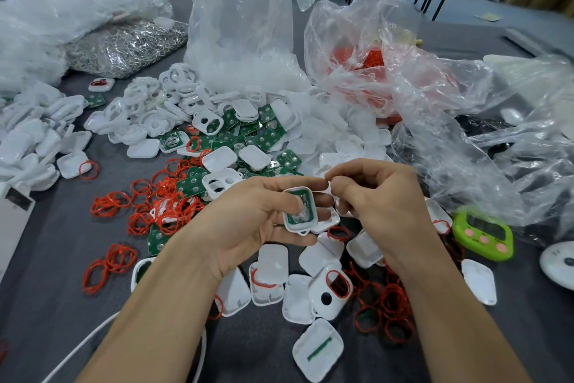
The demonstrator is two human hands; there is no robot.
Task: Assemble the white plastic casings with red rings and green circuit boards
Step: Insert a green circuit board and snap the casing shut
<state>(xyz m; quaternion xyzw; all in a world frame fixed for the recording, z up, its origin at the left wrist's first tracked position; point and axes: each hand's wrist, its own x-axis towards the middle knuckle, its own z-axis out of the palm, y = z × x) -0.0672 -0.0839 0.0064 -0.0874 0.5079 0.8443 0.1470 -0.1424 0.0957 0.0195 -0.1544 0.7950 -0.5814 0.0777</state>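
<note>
where the grey table (46, 243) runs under everything, stock is listed by size downward.

- clear bags (245, 25): several, crumpled, standing or slumped along the far side; one red-filled bag (357, 50) at right of centre.
- casing heap (174, 103): white shells and windowed lids, spilled from the bags toward the near edge.
- green circuit boards (264, 131): loose cluster mid-table, mixed among the shells.
- red rings (149, 205): scattered tangles left and right of the forearms.
- left hand (248, 221): palm up, fingers curled beneath and thumb laid across the held casing (290, 225).
- right hand (382, 196): just beside the left, thumb and forefinger pressed tip to tip, other fingers curled; whether anything is pinched there cannot be told.
- held casing: above the near pile, open side up, a seated board (302, 199) inside it.

handling, as judged: shell light, stiff and smooth, likely slippery, so best held by its long edges. board thin and rigid, to be taken by its rim and not its face. rings soft and stretchy, prone to snag together, best lifted singly by fingertip pinch.
</note>
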